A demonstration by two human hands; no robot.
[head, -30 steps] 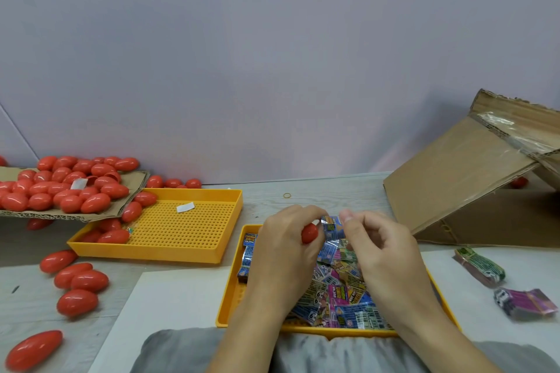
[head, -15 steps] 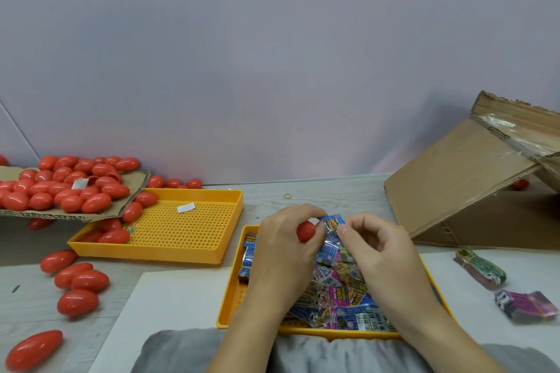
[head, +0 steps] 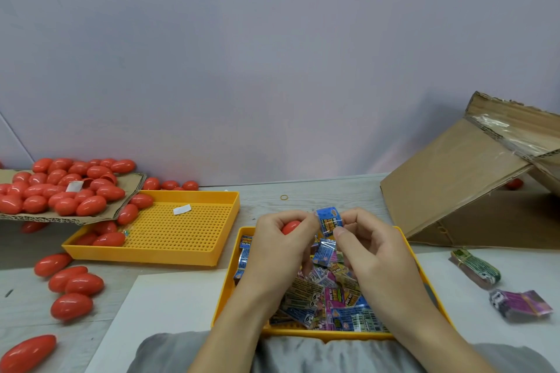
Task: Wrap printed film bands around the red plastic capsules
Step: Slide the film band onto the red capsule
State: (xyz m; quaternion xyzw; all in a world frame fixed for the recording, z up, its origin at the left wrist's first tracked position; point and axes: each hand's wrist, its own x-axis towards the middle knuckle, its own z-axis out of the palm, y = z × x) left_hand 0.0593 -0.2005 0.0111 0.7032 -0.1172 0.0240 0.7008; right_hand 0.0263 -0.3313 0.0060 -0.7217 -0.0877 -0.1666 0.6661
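Observation:
My left hand grips a red capsule, with only its end showing between the curled fingers. My right hand pinches a blue printed film band that is spread open just right of the capsule; my left fingertips touch the band's left edge. Both hands hover over a yellow tray holding several loose printed bands.
A second yellow perforated tray lies to the left with a few capsules in it. Several red capsules pile on a cardboard sheet at far left; others lie loose. A tilted cardboard box stands right, banded bundles beside it.
The blue band has been lifted out of the tray and spread open between both hands, next to the capsule. Both hands rose slightly.

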